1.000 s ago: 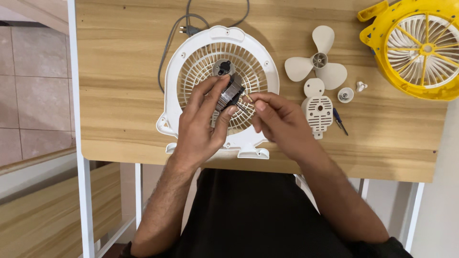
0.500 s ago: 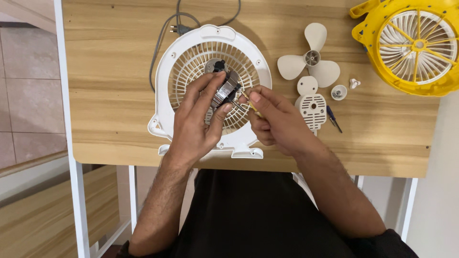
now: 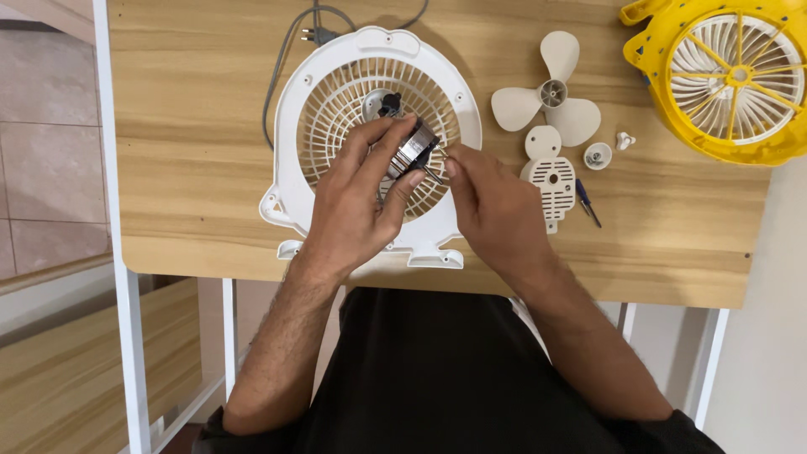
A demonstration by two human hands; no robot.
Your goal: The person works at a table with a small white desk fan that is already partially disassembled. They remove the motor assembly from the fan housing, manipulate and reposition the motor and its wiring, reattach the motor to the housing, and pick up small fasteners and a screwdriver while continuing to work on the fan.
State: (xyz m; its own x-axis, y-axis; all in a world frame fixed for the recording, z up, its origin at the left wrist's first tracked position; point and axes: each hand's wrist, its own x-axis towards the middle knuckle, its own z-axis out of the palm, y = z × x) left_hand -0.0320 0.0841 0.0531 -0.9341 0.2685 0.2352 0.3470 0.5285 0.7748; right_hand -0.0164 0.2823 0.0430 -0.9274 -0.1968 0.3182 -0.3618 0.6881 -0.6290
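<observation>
Motor point(image 3: 409, 150) sits in the left hand point(image 3: 357, 206), held over the middle of the white fan grille point(image 3: 290, 126). Fingers wrapped round the metal body, thumb under it, so that hand is clamped on the motor. Motor is tilted, shaft end pointing up and away towards the grille hub.

Left of the grip: bare wooden table point(image 3: 193, 151), then the grille's round frame. Grey cable point(image 3: 277, 67) runs from the frame's top edge up to a plug point(image 3: 306, 35) at the far side of the table. Grille feet stick out just below the wrist, near the table's front edge.

Right of the grip, touching distance: right hand point(image 3: 496, 210), thumb and forefinger pinched together on something thin and metallic right at the motor's lower right end. Too small to say what it is.

Further right of both hands: white cover plate point(image 3: 551, 176) with slots, just beside the right hand's knuckles. Above it a three-blade white propeller point(image 3: 551, 94). Small dark screwdriver point(image 3: 587, 202) lies to the right of the plate. Small round cap point(image 3: 598, 155) and a tiny white knob point(image 3: 624, 140) sit beyond that. Yellow fan housing point(image 3: 714, 80) with its white grille is at the far right corner, well apart from the grip.
</observation>
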